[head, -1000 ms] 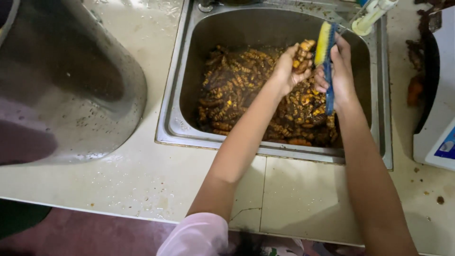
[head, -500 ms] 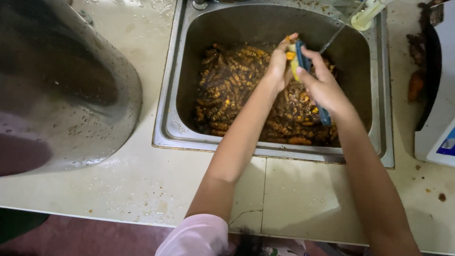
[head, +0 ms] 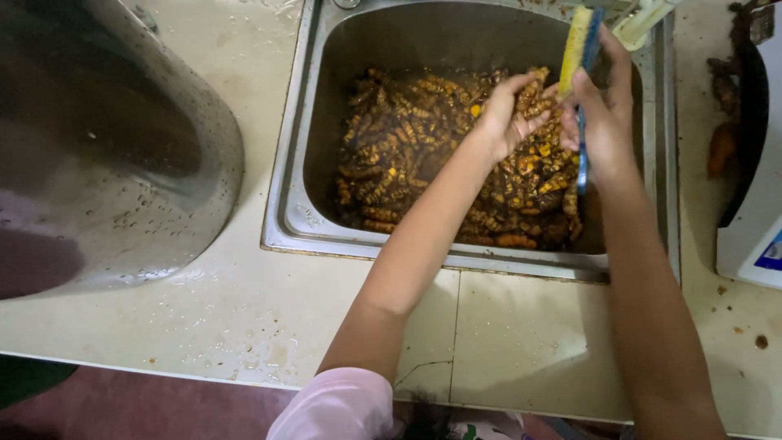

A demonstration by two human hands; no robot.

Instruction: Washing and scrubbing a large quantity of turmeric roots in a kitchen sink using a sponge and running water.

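A steel sink point(head: 287, 212) set in a pale counter holds a heap of brown and orange turmeric roots point(head: 407, 138). My left hand point(head: 505, 110) is over the heap, fingers closed on a knobbly root piece point(head: 533, 94). My right hand point(head: 603, 110) grips a scrub brush point(head: 580, 41) with a yellow head and blue handle, held upright beside the root in my left hand. The two hands are close together above the right part of the sink.
A large steel basin point(head: 122, 147) stands on the counter at the left. A white container point(head: 753, 228) and dark root scraps point(head: 725, 138) sit at the right edge. A pale tap spout point(head: 643, 20) shows at the sink's top right.
The brush has gone down into the sink and come back up. Both hands are again raised near the sink's upper right, the left one still holding a root.
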